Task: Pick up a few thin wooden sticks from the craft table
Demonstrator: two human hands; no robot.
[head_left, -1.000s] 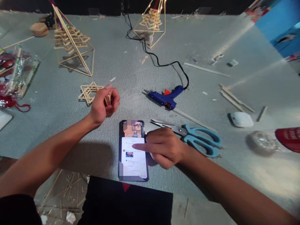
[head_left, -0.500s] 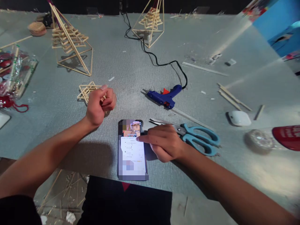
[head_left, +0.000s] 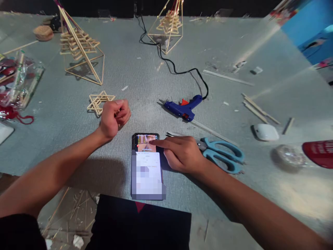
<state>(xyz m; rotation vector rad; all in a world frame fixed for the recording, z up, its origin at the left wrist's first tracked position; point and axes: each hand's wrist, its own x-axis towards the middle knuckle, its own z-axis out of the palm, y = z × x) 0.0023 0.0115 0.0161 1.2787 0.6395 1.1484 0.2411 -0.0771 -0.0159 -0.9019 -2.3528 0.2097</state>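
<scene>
A phone (head_left: 147, 166) lies screen-up near the front edge of the grey table (head_left: 145, 73). My right hand (head_left: 179, 152) rests beside it, with the index finger stretched onto the top part of the lit screen. My left hand (head_left: 113, 116) is curled into a fist to the left of the phone, closed around a few short wooden sticks (head_left: 117, 111) that barely show. A flat star of wooden sticks (head_left: 99, 101) lies just beyond that fist. Teal-handled scissors (head_left: 221, 152) lie right behind my right hand.
A blue glue gun (head_left: 183, 107) with a black cord lies mid-table. Two stick pyramids (head_left: 78, 48) (head_left: 169, 24) stand at the back. Loose sticks (head_left: 257, 109), a white case (head_left: 266, 132) and a red-capped clear bottle (head_left: 307, 154) are on the right; a plastic bag (head_left: 18, 80) on the left.
My right index finger slid up the phone screen from its middle to its top, and the page on the screen scrolled. My left fist closed tighter and shifted slightly.
</scene>
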